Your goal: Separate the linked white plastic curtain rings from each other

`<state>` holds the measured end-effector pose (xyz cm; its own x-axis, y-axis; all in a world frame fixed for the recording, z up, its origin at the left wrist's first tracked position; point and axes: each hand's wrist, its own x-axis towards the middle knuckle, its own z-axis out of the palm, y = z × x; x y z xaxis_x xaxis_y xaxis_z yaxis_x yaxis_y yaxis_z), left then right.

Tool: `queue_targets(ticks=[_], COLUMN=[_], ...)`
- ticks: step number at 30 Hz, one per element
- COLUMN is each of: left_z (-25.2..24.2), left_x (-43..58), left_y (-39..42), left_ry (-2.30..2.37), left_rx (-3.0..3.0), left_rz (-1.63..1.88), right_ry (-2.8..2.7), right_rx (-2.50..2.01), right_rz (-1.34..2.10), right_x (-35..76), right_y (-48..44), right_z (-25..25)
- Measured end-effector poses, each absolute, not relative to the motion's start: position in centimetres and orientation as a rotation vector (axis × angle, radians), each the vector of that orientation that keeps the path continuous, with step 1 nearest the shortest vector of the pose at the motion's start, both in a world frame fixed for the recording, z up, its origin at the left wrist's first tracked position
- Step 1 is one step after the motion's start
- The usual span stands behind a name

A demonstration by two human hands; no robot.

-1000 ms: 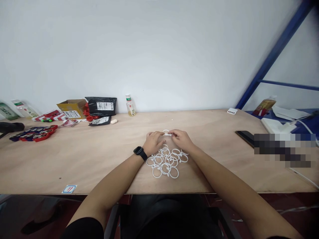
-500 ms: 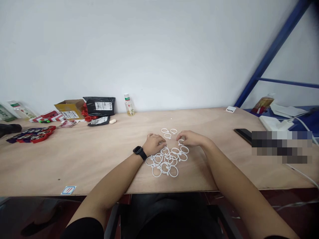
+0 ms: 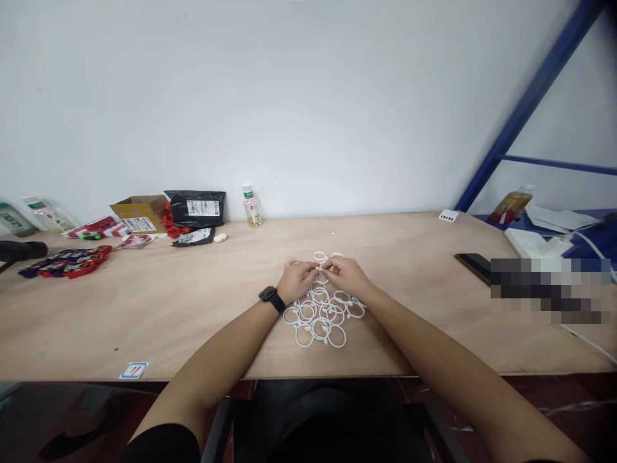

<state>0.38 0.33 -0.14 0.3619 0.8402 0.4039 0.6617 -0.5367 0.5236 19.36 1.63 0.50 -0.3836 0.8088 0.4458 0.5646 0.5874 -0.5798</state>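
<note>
Several white plastic rings (image 3: 321,316) lie in a loose pile on the wooden table (image 3: 193,302) in front of me. My left hand (image 3: 297,280), with a black watch on its wrist, and my right hand (image 3: 346,276) meet just behind the pile. Both hands pinch one white ring (image 3: 322,271) between their fingertips. Two more white rings (image 3: 320,256) lie on the table just beyond my fingers.
At the back left are a cardboard box (image 3: 139,211), a black parcel bag (image 3: 196,207), a small bottle (image 3: 251,207) and red packets (image 3: 67,262). A black phone (image 3: 475,263) lies at the right, near a white power strip and cable. A blue metal frame (image 3: 530,103) rises at right.
My hands parted, leaving rings on the table behind the pile. Then my right hand came back towards the left and both now pinch a ring together.
</note>
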Motion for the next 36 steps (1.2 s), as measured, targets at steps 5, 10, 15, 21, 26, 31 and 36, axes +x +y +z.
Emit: queue_targets(ticks=[5,10,15,21,26,31,36], left_z=[-0.5,-0.4,0.0,-0.2,-0.4,-0.6,-0.5], left_x=[0.3,0.3,0.4,0.2,0.0,-0.2,-0.3], left_y=[0.6,0.6,0.4,0.7,0.8,0.8,0.8], left_ry=[1.316,1.294,1.234,1.164,1.186,1.331,1.464], left_rx=[2.366,2.364,2.387,2.364,2.402,2.395,2.393], left_rz=[1.036,1.076,1.106,1.23,1.28,1.189,0.952], right_ry=[-2.065,-2.047,-2.066,-2.1,-2.129,-2.106,-2.264], right_rx=[-1.026,-1.003,-0.947,-0.927,-0.947,-1.022,-1.115], right_rz=[0.543,0.685,0.772,0.769,0.514,0.399,0.788], right_x=[19.3,19.3,19.1,18.7,19.3,21.1,22.2], right_y=[1.6,1.7,1.4,0.9,1.6,3.3,2.8], right_z=[0.0,-0.3,-0.2,0.1,0.3,0.5,1.2])
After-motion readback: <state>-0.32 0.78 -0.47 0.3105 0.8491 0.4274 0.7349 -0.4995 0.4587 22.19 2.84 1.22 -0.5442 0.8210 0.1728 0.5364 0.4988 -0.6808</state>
